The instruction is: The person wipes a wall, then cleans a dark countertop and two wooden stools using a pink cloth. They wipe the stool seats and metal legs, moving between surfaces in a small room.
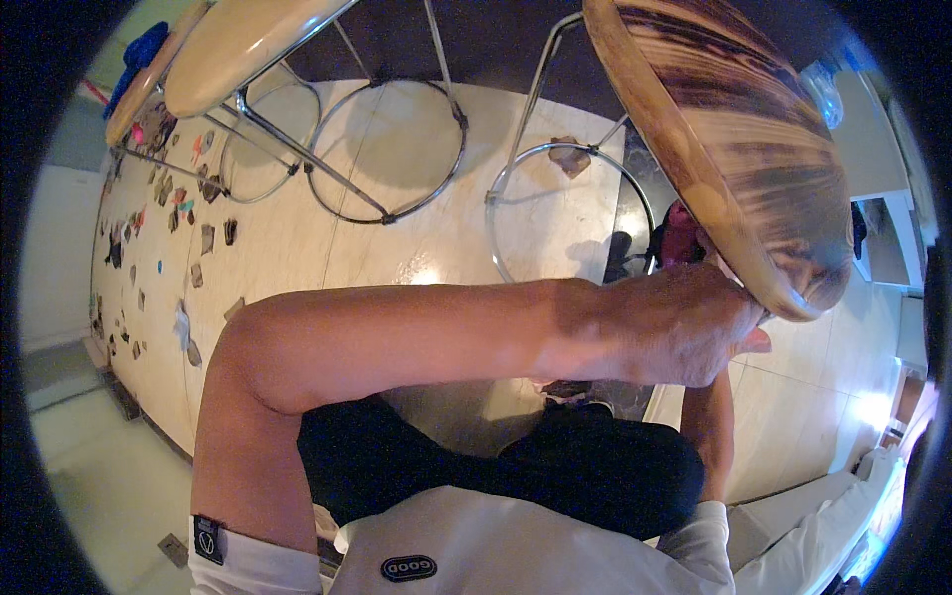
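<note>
My left arm reaches across the view, and my left hand [669,327] is at the near rim of a wood-grain stool top [758,149]. Its back faces the camera and its fingers are hidden, so any hold is unclear. My right forearm [706,446] rises from below and passes behind the left hand, which hides most of my right hand. A fingertip [751,342] shows past the left hand; whose hand it belongs to is unclear. A dark pink thing [680,234], partly covered, sits beyond the left hand under the rim.
Beige-topped stools [253,52] with chrome legs and foot rings [387,216] stand at the upper left. Scraps and litter [178,204] are scattered over the tiled floor [372,253]. A brown scrap [571,156] lies by another foot ring. White furniture [866,141] lines the right.
</note>
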Motion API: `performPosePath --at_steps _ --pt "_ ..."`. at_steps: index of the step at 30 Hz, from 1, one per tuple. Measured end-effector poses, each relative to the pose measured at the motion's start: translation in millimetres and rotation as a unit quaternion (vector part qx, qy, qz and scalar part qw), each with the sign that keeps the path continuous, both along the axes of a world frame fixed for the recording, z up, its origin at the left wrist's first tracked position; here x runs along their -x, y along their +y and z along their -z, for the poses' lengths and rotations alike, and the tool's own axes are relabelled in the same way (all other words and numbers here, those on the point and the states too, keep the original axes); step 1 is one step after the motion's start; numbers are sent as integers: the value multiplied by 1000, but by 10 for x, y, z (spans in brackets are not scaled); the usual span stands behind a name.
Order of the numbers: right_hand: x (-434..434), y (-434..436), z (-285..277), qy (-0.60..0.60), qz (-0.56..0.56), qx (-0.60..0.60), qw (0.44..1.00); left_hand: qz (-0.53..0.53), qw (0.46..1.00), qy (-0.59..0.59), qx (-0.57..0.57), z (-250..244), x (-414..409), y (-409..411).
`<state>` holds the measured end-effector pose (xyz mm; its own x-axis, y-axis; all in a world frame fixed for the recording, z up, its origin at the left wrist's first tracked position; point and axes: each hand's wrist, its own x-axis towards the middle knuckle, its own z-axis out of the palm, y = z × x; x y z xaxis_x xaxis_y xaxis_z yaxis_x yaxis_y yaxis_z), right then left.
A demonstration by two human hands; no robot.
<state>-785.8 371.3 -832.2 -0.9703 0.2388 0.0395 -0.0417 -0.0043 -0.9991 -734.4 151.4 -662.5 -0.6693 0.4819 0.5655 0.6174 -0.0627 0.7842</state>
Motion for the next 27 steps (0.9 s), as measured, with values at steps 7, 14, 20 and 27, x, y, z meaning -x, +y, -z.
performPosePath --at_steps 7,14,20,27 --pt "241 -225 107 5 17 69 997 4 994 -12 109 -157 215 -330" --pt "596 -259 217 14 30 7 999 -59 981 -63 176 -244 353 -727" --pt "473 -478 -8 17 -41 -67 997 -117 960 -159 200 -194 24 -923" --pt "341 -483 -216 8 -72 -135 988 -129 974 -119 141 -51 -334 -932"
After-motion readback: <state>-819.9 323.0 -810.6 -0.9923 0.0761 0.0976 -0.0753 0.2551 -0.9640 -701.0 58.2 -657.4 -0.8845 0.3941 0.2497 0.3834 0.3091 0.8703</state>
